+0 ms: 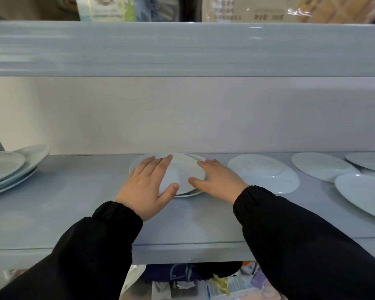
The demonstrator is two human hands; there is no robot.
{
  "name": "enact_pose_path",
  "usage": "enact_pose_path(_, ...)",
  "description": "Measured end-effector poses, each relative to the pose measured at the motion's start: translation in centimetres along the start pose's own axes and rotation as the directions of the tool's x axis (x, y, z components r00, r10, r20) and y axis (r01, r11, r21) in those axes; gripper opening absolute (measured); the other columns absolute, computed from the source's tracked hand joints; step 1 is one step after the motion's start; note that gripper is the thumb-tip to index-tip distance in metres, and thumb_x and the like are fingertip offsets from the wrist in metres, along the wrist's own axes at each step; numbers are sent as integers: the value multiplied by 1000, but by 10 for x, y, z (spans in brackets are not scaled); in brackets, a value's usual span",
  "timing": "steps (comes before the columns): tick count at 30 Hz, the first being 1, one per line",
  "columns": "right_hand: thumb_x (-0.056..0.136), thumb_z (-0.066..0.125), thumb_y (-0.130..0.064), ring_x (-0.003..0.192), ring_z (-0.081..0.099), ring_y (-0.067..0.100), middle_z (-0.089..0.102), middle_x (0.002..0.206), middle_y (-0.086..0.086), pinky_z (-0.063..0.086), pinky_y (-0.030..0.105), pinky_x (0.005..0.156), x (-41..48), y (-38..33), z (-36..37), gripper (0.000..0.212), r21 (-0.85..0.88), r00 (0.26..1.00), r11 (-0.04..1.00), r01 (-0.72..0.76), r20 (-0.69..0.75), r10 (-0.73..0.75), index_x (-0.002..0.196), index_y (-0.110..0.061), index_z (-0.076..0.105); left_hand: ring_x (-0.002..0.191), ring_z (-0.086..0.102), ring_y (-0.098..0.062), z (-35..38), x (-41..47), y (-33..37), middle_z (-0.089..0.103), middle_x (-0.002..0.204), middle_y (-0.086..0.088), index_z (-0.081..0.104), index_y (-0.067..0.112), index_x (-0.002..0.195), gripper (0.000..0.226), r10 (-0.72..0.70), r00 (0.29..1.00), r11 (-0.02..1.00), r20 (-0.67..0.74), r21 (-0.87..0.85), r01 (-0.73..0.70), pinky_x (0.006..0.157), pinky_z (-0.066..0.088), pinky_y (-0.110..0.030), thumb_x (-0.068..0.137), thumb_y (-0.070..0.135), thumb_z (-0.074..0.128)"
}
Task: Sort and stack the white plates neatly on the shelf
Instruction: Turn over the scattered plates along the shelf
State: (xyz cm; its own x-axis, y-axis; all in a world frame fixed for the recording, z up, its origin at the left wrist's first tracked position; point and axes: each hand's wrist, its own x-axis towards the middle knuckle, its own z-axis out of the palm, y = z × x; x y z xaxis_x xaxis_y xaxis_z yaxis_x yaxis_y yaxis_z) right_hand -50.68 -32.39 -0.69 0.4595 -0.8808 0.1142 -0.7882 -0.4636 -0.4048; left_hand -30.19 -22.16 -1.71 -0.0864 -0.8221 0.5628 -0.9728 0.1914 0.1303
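Now, left hand (148,182) flat and spread atop the plate stack (182,169), right hand (217,180) splayed against its right rim.

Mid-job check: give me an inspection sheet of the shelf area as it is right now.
Surface: pale blue shelf, plates spread along it.
Job's things: centre stack under both hands; taller left stack; single plate beside centre; overlapping plates far right.
Clutter: nothing seen.
Grippers: left hand flat on centre stack; right hand at its right rim, grip unclear.
Cables: nothing seen.
Surroundings: boxes on shelf above; packets below.
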Motion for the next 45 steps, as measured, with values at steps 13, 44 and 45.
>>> enact_pose_path(13,88,53,-66,154,2,13,13,167,-1,15,34,121,-52,85,-41,86,-50,994,994,-93,-54,91,159,-27,24,135,39,-31,33,38,83,54,136,-7,40,16,145,71,154,988,987,10,-39,-153,109,30,-38,88,57,40)
enact_pose_path(44,71,37,-75,152,5,5,23,164,-10,20,31,121,-106,195,-51,89,112,939,993,-44,-334,79,151,-38,39,146,15,-16,138,93,191,23,157,4,24,21,151,94,121,913,992,390,-87,-94,114,10,-26,76,77,27)
enact_pose_path(45,70,37,-75,152,6,5,23,164,-10,20,30,120,-107,194,-52,89,118,940,992,-41,-333,78,151,-38,39,144,20,-17,134,91,191,26,155,3,26,21,150,97,109,916,993,386,-81,-84,114,14,-26,72,79,25)
